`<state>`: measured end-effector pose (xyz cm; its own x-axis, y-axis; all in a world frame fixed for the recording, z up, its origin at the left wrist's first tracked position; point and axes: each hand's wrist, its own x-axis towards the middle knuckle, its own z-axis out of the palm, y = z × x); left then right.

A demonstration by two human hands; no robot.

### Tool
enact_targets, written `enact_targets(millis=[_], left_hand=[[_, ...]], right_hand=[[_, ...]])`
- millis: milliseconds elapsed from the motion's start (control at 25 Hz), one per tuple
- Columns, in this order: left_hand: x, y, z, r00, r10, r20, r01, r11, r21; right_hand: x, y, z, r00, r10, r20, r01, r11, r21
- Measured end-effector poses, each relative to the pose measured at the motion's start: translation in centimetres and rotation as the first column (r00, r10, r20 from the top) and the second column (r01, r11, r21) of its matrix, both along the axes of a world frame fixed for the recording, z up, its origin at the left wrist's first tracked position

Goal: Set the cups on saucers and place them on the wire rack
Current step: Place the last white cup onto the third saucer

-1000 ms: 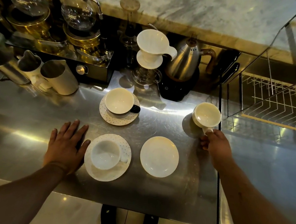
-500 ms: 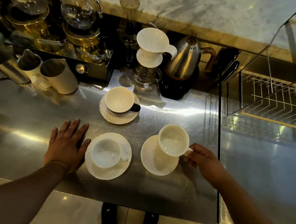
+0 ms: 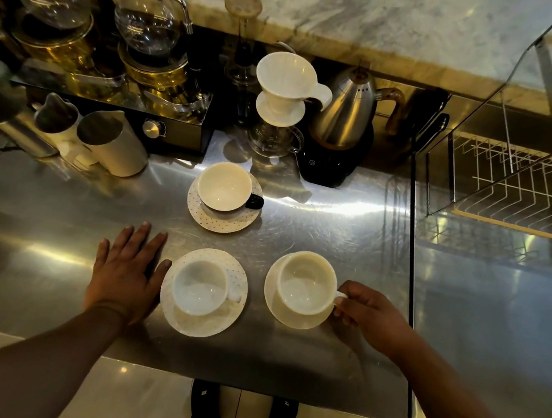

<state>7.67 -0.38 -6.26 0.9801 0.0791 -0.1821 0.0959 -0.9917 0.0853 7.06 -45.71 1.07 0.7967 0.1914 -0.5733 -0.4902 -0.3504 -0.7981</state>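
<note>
Right fingers (image 3: 348,303) pinching handle of cream cup (image 3: 305,285), seated on plain saucer (image 3: 294,316) near worktop (image 3: 350,237) right edge. Left hand (image 3: 125,269) flat, fingers spread, beside dotted saucer (image 3: 201,323). Bare steel toward wire rack (image 3: 522,187), far right.

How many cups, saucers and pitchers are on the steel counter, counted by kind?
Cups: 3, the back cup, the left cup, the right cup held by the right hand
Saucers: 3, back, left, right
Pitchers: 2, and
Total: 8
</note>
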Motion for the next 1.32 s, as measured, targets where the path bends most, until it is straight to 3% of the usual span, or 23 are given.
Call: enact_targets(millis=[640, 920, 1320], left_hand=[[0.1, -0.1, 0.2, 1.000, 0.003, -0.010, -0.003, 1.000, -0.011], [0.2, -0.1, 0.3, 0.999, 0.014, -0.031, -0.015, 1.000, -0.022], [0.1, -0.3, 0.5, 0.999, 0.025, -0.022, -0.026, 0.999, -0.031]], right_hand=[[0.2, 0.4, 0.8, 0.996, 0.086, 0.019, -0.085, 0.995, -0.060], [0.4, -0.4, 0.3, 0.998, 0.054, -0.044, -0.052, 0.997, 0.052], [0.8, -0.3, 0.0, 0.992, 0.125, -0.013, -0.126, 0.991, -0.052]])
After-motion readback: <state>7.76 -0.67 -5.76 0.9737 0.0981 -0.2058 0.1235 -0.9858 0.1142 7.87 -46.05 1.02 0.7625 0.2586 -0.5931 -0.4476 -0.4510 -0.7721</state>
